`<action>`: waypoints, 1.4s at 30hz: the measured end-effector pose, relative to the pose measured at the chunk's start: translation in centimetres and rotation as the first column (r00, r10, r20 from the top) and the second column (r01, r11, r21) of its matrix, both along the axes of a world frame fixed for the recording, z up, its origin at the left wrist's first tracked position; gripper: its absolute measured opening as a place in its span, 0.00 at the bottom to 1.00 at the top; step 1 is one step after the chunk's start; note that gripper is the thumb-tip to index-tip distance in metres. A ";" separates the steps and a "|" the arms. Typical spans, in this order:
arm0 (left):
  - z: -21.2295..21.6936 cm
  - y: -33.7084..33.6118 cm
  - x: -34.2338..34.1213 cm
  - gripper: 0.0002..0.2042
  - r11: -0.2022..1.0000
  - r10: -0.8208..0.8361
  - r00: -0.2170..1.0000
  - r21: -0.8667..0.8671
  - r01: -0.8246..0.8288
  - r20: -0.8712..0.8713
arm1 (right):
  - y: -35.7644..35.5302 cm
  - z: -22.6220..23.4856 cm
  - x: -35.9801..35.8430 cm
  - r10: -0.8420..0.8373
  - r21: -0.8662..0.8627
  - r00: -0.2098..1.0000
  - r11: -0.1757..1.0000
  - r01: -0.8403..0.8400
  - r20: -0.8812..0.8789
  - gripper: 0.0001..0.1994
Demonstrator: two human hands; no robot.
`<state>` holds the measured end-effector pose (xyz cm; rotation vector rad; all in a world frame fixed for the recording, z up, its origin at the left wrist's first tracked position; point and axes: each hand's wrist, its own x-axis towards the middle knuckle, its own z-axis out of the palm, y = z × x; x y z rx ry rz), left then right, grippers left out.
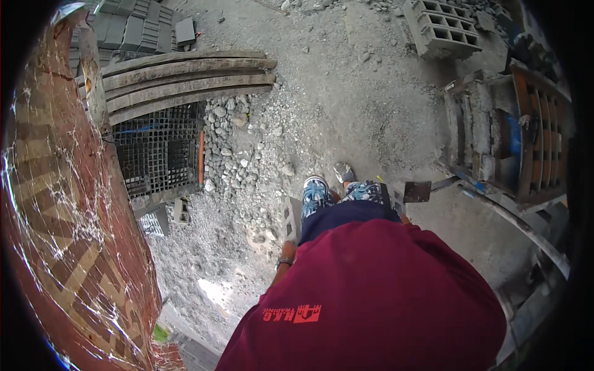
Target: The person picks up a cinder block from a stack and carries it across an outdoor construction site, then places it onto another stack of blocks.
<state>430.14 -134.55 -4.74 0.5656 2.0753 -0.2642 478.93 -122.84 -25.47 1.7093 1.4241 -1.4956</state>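
At my left side hangs a grey hollow concrete block [289,217], its holes partly showing beside my shorts. My left hand [288,250], with a dark band at the wrist, is closed at the block's near end; most of the fingers are hidden. Only a sliver of my right hand [405,219] shows past my maroon shirt. Just ahead of it, against my right leg, the edge of another grey concrete block [396,196] is visible. That hand appears closed on the block, though its fingers are covered.
Beyond my feet lies gravelly ground [365,105]. Wooden planks [192,77] rest over a dark mesh grate [154,148] at left, beside loose stones [229,142]. A shovel blade [417,191] and a rusty metal machine [532,133] stand at right. Stacked hollow blocks [442,28] sit farther off.
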 end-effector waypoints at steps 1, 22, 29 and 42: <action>-2.0 1.7 -3.6 0.26 0.997 -0.076 0.997 0.000 0.076 -0.030 | 1.0 3.3 -2.1 -0.012 -0.057 0.997 0.998 0.016 0.074 0.20; -2.8 68.6 -32.8 0.29 0.857 -0.491 0.871 0.179 0.483 0.001 | 47.9 12.3 -30.8 -0.171 0.201 0.961 0.971 0.127 0.217 0.28; -6.0 83.5 -44.4 0.30 0.865 -0.492 0.870 0.136 0.484 0.037 | 68.8 6.3 -40.4 -0.105 0.202 0.976 0.977 0.066 0.192 0.25; -11.8 105.9 -69.2 0.28 0.993 -0.120 0.986 -0.008 0.122 0.114 | 122.8 -0.1 -70.3 0.482 0.258 0.848 0.810 -0.527 0.221 0.23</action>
